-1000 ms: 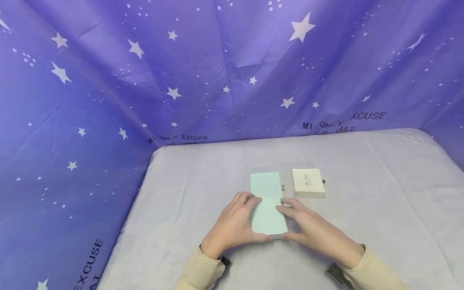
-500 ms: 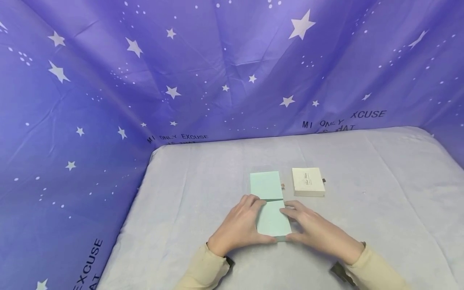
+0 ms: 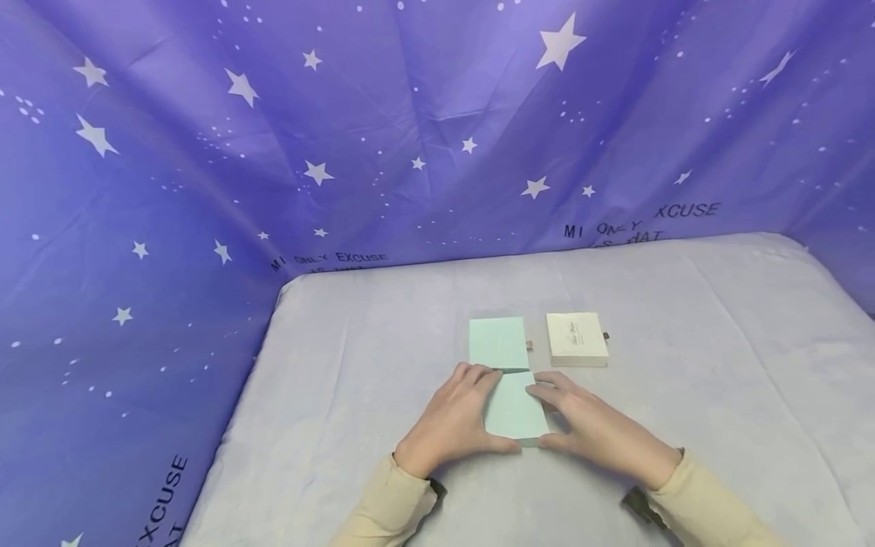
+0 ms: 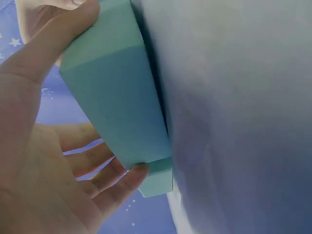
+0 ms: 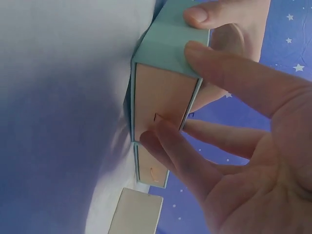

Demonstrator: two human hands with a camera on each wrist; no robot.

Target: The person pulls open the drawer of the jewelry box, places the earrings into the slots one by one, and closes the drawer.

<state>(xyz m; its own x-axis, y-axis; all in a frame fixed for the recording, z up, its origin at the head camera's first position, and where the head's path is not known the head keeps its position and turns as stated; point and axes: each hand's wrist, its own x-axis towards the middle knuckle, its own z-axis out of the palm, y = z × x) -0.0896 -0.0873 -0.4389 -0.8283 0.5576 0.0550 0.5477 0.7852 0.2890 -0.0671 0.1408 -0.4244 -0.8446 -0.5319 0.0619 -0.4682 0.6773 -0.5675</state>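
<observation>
A mint-green drawer box lies on the covered surface with a hand on either side. My left hand grips its left side, thumb along the near face and fingertips at the far corner. From the right, my right hand holds the same box, its thumb on the near face. In the right wrist view the fingers of that hand lie against the beige drawer front. Directly behind stands a second mint-green box with a small ribbon tab; its near edge almost meets the held box, slightly skewed.
To the right of the far mint box is a white box with dark lettering and a dark tab. A pale grey cloth covers the surface. Behind and to the left hangs a purple-blue curtain with white stars.
The near mint box has shifted slightly right with both hands, out of line with the far box. A gap opened between the boxes and is now narrower. The head view has tilted slightly.
</observation>
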